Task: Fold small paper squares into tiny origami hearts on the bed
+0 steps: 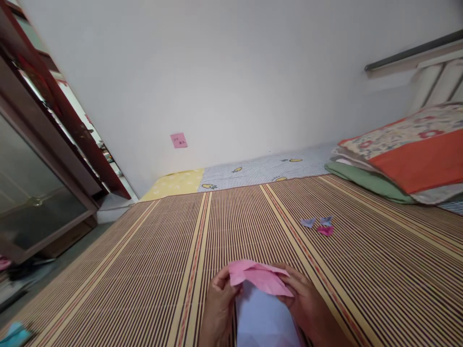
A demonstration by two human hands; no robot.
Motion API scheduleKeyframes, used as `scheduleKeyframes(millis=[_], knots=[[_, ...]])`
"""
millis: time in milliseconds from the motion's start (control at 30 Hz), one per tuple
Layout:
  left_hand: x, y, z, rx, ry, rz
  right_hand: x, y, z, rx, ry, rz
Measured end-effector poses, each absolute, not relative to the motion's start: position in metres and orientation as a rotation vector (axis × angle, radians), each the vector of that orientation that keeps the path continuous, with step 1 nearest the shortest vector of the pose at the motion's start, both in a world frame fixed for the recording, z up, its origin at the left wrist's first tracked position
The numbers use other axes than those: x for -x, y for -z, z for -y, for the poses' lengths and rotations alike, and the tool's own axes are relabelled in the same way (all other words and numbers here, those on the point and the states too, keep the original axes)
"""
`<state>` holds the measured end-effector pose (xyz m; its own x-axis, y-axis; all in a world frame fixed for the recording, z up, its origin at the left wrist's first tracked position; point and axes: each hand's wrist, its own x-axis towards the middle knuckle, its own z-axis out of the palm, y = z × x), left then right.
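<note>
A sheet of pink paper (258,277), creased and partly folded, is held up between my two hands. My left hand (221,299) pinches its left end with thumb and fingers. At the right end, my right hand (304,299) grips the paper, with its fingertips partly hidden behind it. Below the paper lies a pale blue-lilac flat surface (265,318), which the pink sheet partly covers; I cannot tell exactly what it is. Farther off to the right sit three small folded paper pieces: a lilac one (308,222), a bluish one (326,220) and a magenta one (325,231).
A striped woven mat (173,241) covers the bed. Folded bedding (408,164) is piled at the right. A pink note (178,140) is stuck to the white wall (231,72). A turquoise item (16,333) lies at the lower left, near the mat's edge.
</note>
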<state>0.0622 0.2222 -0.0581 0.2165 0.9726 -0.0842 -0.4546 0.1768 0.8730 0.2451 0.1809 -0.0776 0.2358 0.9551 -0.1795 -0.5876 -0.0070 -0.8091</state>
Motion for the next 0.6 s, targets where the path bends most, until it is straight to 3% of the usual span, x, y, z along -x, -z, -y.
scheduleKeyframes(millis=[333,600], knots=[[-0.071,0.068,-0.222,-0.852,-1.342,-0.976,-0.237,0.097,-0.188,0.933,-1.372,0.658],[-0.085,0.078,-0.219,-1.008,-1.349,-1.051,-0.222,0.103,-0.182,1.250,-1.000,0.728]])
